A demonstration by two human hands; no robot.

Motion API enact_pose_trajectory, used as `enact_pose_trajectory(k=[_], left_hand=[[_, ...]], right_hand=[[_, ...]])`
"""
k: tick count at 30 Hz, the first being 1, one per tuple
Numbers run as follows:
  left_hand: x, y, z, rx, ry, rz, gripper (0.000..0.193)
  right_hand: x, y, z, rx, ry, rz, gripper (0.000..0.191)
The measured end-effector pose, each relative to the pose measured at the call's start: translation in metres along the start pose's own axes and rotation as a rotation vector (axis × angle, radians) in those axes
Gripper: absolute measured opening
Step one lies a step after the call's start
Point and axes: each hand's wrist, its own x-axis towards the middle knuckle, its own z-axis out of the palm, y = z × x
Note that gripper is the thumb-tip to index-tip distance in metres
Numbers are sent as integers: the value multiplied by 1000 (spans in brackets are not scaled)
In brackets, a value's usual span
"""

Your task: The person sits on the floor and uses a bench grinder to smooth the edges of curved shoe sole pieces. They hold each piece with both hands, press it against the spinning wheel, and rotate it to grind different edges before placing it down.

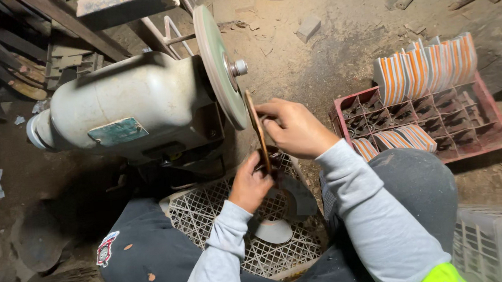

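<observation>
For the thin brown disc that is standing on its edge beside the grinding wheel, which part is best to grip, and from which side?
Probably the rim away from the grinding wheel. The disc stands on edge, its upper edge close to the wheel face, so pinching the flat faces from the near, lower side keeps fingers clear. The left hand holds its bottom, the right hand its upper part.

A rough workshop: a motor-driven grinding wheel (219,66) stands on a dusty dirt floor (338,38), with scrap metal (24,63) and plastic crates (472,141) around.

White bowl (273,231) half hidden under crate mesh, white basket (497,241) cut off — lower right edge
</observation>
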Motion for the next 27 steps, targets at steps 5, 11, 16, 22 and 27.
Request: enact_pose_trajectory(k=[5,11,16,22,27], left_hand=[[2,-5,-2,-280,-45,-101,67],[1,-7,-3,-145,-20,-82,69],[6,-4,-10,-115,-14,-74,64],[15,-1,-18,-97,-32,-80,62],[10,1,-13,-197,46,-237,77]], right_hand=[[3,-4,27,-152,145,-109,44],[-15,0,-13,-117,-254,34,44],[-7,-3,-5,-69,-87,28,43],[21,3,26,-118,187,-143,41],[15,-7,24,-140,179,-167,44]])
